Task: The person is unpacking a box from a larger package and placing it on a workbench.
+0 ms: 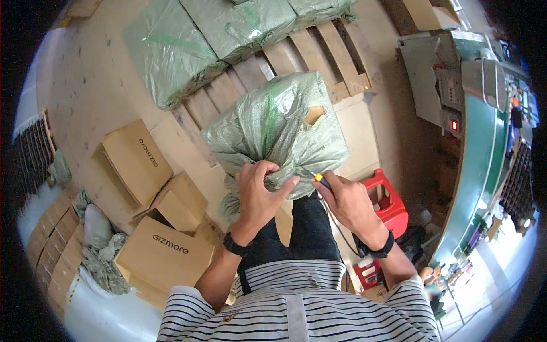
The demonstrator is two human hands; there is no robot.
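A package wrapped in green woven plastic [250, 134] sits in front of my legs, at the edge of a wooden pallet. Through a tear in its upper right side, brown cardboard [314, 115] shows. My left hand [261, 191] is closed on the gathered folds of the wrap at the near side. In my right hand [348, 202] is a utility knife [320, 179] with a dark and orange handle. Its thin tip points left, at the bunched wrap; whether it touches the plastic I cannot tell.
Green-wrapped bales [239, 28] lie on the wooden pallet [219, 94] ahead. Cardboard boxes [171, 251] stand on the left, near crumpled green sacking [105, 268]. A red plastic stool [393, 214] is close by my right arm. Along the right runs a green-topped workbench [476, 171].
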